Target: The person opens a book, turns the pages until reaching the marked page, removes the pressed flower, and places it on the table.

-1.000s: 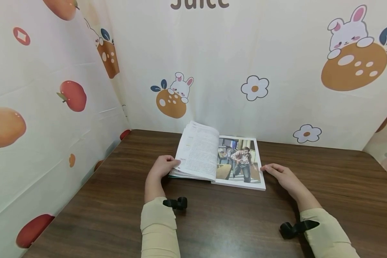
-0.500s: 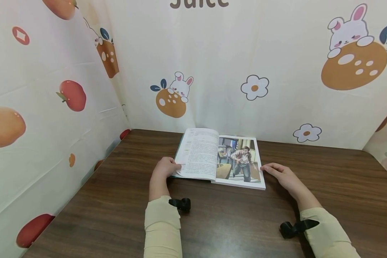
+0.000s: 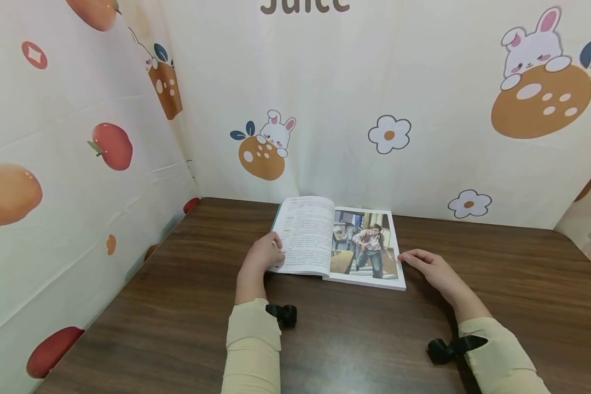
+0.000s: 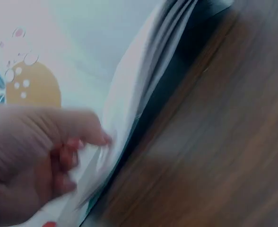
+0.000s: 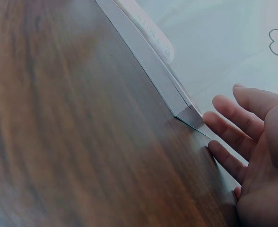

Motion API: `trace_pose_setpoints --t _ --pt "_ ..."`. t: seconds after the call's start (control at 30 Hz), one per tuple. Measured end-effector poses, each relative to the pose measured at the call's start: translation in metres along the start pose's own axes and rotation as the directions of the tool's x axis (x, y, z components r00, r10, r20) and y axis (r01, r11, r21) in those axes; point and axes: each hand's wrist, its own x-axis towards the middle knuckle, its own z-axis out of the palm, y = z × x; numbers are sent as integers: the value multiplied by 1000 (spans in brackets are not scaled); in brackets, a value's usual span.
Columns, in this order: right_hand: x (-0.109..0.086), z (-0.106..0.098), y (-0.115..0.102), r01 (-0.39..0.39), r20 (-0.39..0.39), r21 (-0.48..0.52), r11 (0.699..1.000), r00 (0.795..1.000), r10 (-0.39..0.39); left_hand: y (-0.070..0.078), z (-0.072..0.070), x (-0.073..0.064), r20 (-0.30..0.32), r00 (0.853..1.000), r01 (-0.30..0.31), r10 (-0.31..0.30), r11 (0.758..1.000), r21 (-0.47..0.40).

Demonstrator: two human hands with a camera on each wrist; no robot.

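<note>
An open book [image 3: 305, 235] lies near the back edge of the table, text on its left page and a coloured picture of a running figure on its right page [image 3: 366, 246]. My left hand [image 3: 263, 254] lies at the left page's outer edge. In the left wrist view, the thumb [image 4: 94, 130] touches the page near its lower corner, the other fingers bent loosely beneath it, and blur covers the contact. At the book's right edge is my right hand [image 3: 430, 268]. Its fingertips [image 5: 210, 118] meet the page block's edge, fingers mostly straight and spread.
The brown wooden table [image 3: 354, 339] extends around the book. Behind it hangs a pale curtain [image 3: 335, 98] printed with rabbits, fruit and flowers. A dark strap-mounted camera sits on the left wrist [image 3: 283, 314], another on the right wrist [image 3: 455, 349].
The raised left pages have settled flatter. My left hand has let go of the page corner and slid right and slightly up over the page's edge. My right hand has stayed in place.
</note>
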Motion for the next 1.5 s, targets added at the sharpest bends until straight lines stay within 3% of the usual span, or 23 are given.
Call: trace_pose_setpoints --t 0.07,0.1,0.17,0.23,0.27,0.3,0.33,0.4,0.53,0.63,0.7,0.97,1.23,1.5 --pt "0 1 0 -10 8 -4 1000 1000 10 9 6 2 28 987 -161 161 987 2" --pt "0 1 1 -15 12 -6 1000 1000 15 15 10 3 50 963 -267 266 964 13" --pt "-1 1 1 -16 17 -9 1000 1000 16 34 18 2 108 887 -455 449 890 34" --pt "-1 1 2 -6 13 -14 1000 1000 6 56 28 -2 187 792 -597 581 801 37" --pt "-1 2 2 -1 11 -19 1000 1000 1 67 33 -5 228 752 -641 618 767 36" --pt "0 2 2 5 9 -21 1000 1000 -5 78 38 -9 269 722 -670 637 741 42" --pt "0 2 3 11 7 -26 1000 1000 -11 86 44 -12 302 706 -685 641 726 59" --pt "1 3 3 16 1 -39 999 1000 -16 95 53 -17 346 690 -702 636 704 104" --pt "1 3 5 22 -1 -58 998 1000 -22 92 63 -17 380 725 -674 574 706 218" --pt "1 2 6 33 3 -64 997 999 -32 85 67 -15 390 766 -617 510 755 223" --pt "1 2 5 46 12 -65 997 999 -45 82 69 -14 397 780 -590 484 781 207" --pt "3 -2 10 186 61 -100 977 982 -180 78 75 -11 391 805 -532 447 836 138" --pt "1 -7 13 283 173 -153 947 951 -257 75 80 -7 365 810 -526 459 844 104" --pt "1 -7 10 265 185 -171 949 955 -234 73 83 -6 345 818 -524 461 844 113"
